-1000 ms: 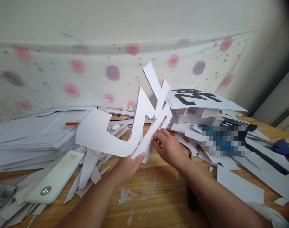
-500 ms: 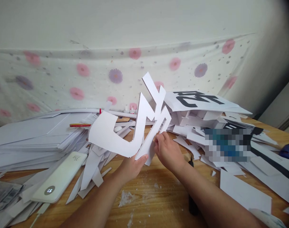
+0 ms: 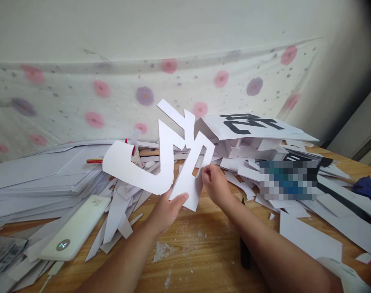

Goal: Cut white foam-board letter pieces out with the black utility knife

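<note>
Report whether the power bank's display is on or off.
On: the round display on the white power bank shows small lit marks.

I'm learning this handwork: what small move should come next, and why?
Perhaps firmly pinch the right edge of the white cutout with the right hand, curled beside it: the left hand grips only its lower end, while the broad hooked part juts leftward, apparently unsupported.

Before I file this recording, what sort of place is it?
Probably a small craft workspace, perhaps in a home: a white cutout held up, white offcuts strewn about, and flower-patterned sheeting behind.
</note>
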`<state>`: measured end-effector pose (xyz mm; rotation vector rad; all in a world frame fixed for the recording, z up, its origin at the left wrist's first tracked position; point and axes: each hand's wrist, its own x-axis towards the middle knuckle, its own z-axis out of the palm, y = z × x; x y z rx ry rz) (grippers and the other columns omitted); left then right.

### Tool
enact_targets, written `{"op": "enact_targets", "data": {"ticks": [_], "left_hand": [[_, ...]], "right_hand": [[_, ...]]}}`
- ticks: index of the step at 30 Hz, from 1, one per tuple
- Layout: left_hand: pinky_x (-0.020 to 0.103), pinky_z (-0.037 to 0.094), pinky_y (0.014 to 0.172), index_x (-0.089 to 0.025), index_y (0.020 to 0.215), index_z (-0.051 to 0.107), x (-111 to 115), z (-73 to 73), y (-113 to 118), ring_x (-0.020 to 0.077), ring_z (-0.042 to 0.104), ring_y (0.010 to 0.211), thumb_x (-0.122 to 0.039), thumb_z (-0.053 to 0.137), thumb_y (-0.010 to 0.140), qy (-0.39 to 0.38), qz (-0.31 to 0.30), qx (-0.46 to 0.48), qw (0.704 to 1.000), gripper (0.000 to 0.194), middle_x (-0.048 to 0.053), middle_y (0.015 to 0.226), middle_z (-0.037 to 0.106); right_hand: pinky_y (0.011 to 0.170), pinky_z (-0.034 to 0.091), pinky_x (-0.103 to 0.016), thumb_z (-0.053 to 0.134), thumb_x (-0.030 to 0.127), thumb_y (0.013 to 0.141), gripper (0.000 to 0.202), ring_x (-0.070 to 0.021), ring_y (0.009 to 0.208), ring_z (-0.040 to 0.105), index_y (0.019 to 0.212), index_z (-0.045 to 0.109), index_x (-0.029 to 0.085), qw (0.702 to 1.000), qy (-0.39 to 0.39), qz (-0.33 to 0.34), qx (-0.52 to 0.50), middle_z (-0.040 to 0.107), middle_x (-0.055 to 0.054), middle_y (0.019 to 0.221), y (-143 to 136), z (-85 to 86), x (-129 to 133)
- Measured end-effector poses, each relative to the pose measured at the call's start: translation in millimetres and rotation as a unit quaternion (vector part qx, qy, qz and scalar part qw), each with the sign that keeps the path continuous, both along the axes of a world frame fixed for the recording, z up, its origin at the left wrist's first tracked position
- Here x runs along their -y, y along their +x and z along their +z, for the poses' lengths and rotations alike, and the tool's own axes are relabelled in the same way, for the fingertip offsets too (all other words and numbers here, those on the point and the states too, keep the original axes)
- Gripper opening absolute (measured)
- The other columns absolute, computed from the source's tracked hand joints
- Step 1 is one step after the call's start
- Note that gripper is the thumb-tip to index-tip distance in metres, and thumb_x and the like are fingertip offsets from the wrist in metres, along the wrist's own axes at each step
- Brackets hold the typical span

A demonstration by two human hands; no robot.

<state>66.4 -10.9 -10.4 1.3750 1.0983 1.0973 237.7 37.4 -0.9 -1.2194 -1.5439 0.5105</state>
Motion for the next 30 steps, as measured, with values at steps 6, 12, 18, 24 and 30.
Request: {"op": "enact_targets", "data": {"ticks": [6,12,18,24,30], "left_hand": [[0.037,0.055,0.077,-0.016,0.127,0.055,0,1.3,-5,0.0269,0.064,0.096,-0.038,0.069,0.08,0.014,0.029,0.055,0.998,0.054,0.011,0.11,0.068],[0.036,0.047,0.094,-0.019,0.122,0.058,4,11.7,2,0.0252,0.061,0.108,-0.039,0.061,0.087,0.144,-0.004,-0.099,0.985,0.04,0.007,0.116,0.067],[0.03,0.048,0.067,-0.019,0.073,0.054,2,1.1,12,0.0181,0.061,0.07,-0.032,0.052,0.089,0.226,-0.018,-0.175,0.958,0.021,0.002,0.071,0.063],[0.033,0.048,0.074,-0.018,0.079,0.061,2,1.2,10,0.0215,0.062,0.081,-0.027,0.048,0.091,0.262,-0.014,-0.264,0.928,0.019,0.005,0.082,0.066],[0.031,0.047,0.077,-0.019,0.096,0.067,2,8.5,8,0.0219,0.064,0.087,-0.036,0.053,0.092,0.243,0.006,-0.25,0.937,0.022,0.004,0.091,0.07]], "right_hand": [[0.064,0.043,-0.029,0.056,0.018,0.072,0.006,-0.0167,0.073,0.055,0.07,0.061,0.021,0.971,0.09,0.125,-0.183,0.057,-0.001,0.075,19,15.7,9],[0.05,0.041,-0.025,0.066,0.028,0.078,0.025,-0.0129,0.054,0.052,0.101,0.069,0.021,0.954,0.014,0.248,-0.166,0.06,0.001,0.065,-8,22.0,42],[0.044,0.038,-0.023,0.065,0.034,0.077,0.024,-0.0099,0.04,0.045,0.094,0.072,0.018,0.942,-0.103,0.253,-0.193,0.056,0.005,0.048,-24,18.2,48],[0.044,0.038,-0.023,0.066,0.032,0.07,0.015,-0.0106,0.042,0.049,0.062,0.062,0.02,0.947,-0.128,0.215,-0.199,0.057,0.003,0.048,-20,23.8,46],[0.045,0.036,-0.022,0.059,0.032,0.072,0.016,-0.0109,0.046,0.046,0.063,0.057,0.02,0.966,-0.117,0.192,-0.13,0.052,0.003,0.049,-10,30.4,44]]}}
